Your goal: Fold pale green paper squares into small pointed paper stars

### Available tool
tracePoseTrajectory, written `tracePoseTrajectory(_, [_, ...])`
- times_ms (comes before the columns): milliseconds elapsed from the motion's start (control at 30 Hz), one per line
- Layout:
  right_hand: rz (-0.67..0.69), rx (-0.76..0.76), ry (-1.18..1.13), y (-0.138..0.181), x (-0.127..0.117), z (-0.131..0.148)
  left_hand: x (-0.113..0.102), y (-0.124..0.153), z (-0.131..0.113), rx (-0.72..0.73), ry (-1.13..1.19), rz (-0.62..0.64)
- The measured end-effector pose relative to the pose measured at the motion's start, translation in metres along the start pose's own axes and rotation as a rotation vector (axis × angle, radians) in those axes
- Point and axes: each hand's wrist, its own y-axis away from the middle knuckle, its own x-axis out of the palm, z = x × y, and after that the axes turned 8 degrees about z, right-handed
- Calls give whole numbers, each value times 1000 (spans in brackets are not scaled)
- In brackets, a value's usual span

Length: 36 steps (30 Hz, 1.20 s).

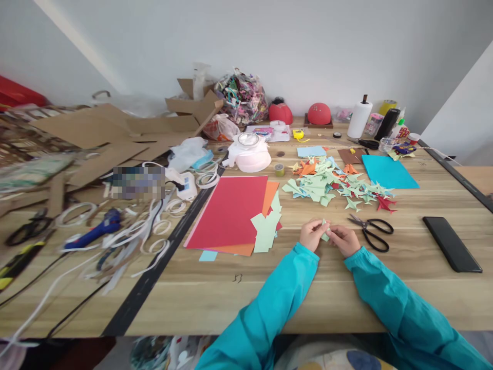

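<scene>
My left hand (311,234) and my right hand (344,239) meet over the wooden table (346,293), both pinched on a small pale green piece of folded paper (325,232). Teal sleeves cover both arms. Black scissors (370,229) lie just right of my right hand. Beyond my hands lies a heap of folded paper figures (331,186), mostly pale green with some orange and red ones. To the left sit large red paper sheets (231,211) with pale green squares (266,229) stacked on their right edge.
A black phone (451,243) lies at the right, a blue sheet (388,171) behind it. A white lidded container (251,152), paper towel roll (359,118) and red dome (319,113) stand at the back. Cardboard (115,133), tape rolls (206,179) and a blue tool (96,230) clutter the left table.
</scene>
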Motion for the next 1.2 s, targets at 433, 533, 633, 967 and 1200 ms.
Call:
tracePoseTrajectory(433, [13, 41, -9, 0, 0, 7, 0, -1, 2, 53, -98, 17])
tracePoseTrajectory(533, [9, 49, -29, 0, 0, 6, -1, -1, 1, 58, -101, 22])
tracePoseTrajectory(633, [3, 43, -32, -1, 0, 4, -1, -1, 0, 43, -92, 11])
tracePoseTrajectory(967, [-40, 89, -38, -1, 0, 7, -1, -2, 4, 9, -50, -11])
tracePoseTrajectory(1200, [-21, 76, -55, 0, 0, 7, -1, 0, -1, -2, -9, -10])
